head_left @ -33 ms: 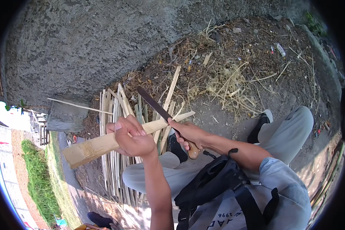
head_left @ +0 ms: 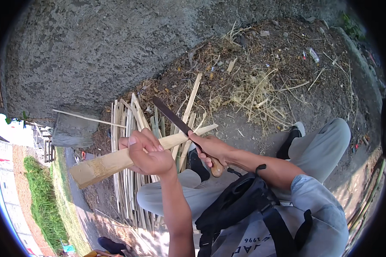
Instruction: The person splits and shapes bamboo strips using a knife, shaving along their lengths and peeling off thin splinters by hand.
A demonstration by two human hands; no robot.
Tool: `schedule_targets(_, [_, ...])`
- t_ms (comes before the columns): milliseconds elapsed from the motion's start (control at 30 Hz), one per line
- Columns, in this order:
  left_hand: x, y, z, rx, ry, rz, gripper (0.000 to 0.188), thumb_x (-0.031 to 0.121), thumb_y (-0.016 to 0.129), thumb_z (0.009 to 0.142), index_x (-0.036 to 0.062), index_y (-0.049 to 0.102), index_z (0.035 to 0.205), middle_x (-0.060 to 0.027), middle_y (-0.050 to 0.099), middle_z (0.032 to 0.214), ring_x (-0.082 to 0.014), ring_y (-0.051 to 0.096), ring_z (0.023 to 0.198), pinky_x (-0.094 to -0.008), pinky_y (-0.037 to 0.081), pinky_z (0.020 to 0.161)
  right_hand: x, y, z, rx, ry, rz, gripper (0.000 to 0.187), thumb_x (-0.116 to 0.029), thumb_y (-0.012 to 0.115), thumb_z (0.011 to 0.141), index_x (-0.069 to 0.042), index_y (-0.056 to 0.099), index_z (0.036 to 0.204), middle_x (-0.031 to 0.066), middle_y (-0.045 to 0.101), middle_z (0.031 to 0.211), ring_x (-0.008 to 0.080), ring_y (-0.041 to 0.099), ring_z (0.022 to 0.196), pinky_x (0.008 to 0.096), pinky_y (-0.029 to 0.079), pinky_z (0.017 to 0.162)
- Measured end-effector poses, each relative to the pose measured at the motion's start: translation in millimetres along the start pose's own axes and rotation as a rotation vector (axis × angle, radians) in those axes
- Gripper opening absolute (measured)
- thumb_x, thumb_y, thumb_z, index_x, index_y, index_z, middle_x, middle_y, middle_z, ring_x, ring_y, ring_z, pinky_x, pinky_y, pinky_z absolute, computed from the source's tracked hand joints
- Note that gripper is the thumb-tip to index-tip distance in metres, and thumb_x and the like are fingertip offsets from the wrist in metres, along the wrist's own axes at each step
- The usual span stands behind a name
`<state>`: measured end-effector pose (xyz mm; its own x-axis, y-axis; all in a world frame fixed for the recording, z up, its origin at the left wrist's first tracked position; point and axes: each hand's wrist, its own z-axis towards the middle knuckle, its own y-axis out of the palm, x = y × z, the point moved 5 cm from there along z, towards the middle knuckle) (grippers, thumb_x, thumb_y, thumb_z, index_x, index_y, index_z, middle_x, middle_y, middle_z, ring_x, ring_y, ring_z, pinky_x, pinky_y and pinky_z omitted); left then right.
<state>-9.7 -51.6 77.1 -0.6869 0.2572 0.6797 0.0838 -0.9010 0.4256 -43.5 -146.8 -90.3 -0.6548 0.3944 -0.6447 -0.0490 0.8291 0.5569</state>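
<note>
A pale split bamboo piece [head_left: 109, 165] slants across the view, its wide end at the left and its narrow tip at the right. Wrapped round its middle is my left hand [head_left: 148, 154]. My right hand [head_left: 208, 150] grips the brown wooden handle [head_left: 217, 170] of a long dark-bladed knife [head_left: 171, 112]. The blade lies across the bamboo near the narrow tip, and a thin curled sliver stands up beside it. Below the bamboo, a bundle of long split strips [head_left: 126, 195] lies on the ground by my leg.
A rough grey concrete wall [head_left: 94, 55] runs along the far side. Heaped shavings [head_left: 261, 96] litter the dirt beyond my feet. A black bag [head_left: 236, 201] hangs at my front. At the lower left edge, another person's dark shoe [head_left: 111, 245] shows.
</note>
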Motion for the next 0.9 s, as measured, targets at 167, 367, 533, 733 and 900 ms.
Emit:
schedule_targets(167, [-1,8,-1,-0.031,0.023,0.026,0.025,0.008,0.046,0.087,0.0079,0.030,0.068,-0.0007,0.025,0.047,-0.0090,0.020,0.035,-0.0224,0.020,0.035,6,-3,7,-0.077,0.051,0.136,0.056,-0.054,0.048,0.095,-0.010,0.042,0.061,-0.0019,0.037,0.048,0.0098,0.037,0.036,0.0286,0.034,0.033])
schedule_targets(367, [-4,23,-2,-0.082,0.044,0.023,0.023,0.006,0.047,0.088,0.0059,0.033,0.069,-0.0006,0.026,0.047,-0.0079,0.022,0.036,-0.0227,0.020,0.035,2,-6,2,0.062,-0.017,0.168,0.055,-0.052,0.048,0.095,-0.008,0.042,0.062,-0.0004,0.038,0.050,0.0111,0.036,0.035,0.0296,0.034,0.033])
schedule_targets(533, [-6,21,-1,-0.093,0.017,0.001,0.023,0.005,0.047,0.087,0.0061,0.032,0.069,-0.0003,0.026,0.047,-0.0079,0.022,0.036,-0.0235,0.019,0.035,-3,-5,-4,0.118,-0.069,0.136,0.055,-0.052,0.048,0.095,-0.007,0.043,0.062,0.0002,0.039,0.050,0.0114,0.036,0.035,0.0302,0.035,0.033])
schedule_targets(733, [-8,15,4,-0.085,0.064,0.037,0.022,0.004,0.046,0.087,0.0063,0.032,0.069,-0.0001,0.025,0.047,-0.0081,0.022,0.036,-0.0229,0.019,0.035,-25,0,-23,0.081,-0.131,0.148,0.054,-0.050,0.047,0.096,-0.007,0.043,0.063,0.0002,0.038,0.050,0.0105,0.036,0.034,0.0289,0.034,0.032])
schedule_targets(900, [-10,18,3,-0.144,0.074,0.046,0.023,0.005,0.045,0.088,0.0061,0.032,0.069,-0.0002,0.026,0.048,-0.0085,0.022,0.036,-0.0224,0.020,0.035,-29,-3,-33,0.063,-0.124,0.157,0.053,-0.050,0.046,0.097,-0.007,0.042,0.065,-0.0005,0.037,0.049,0.0100,0.036,0.034,0.0280,0.035,0.032])
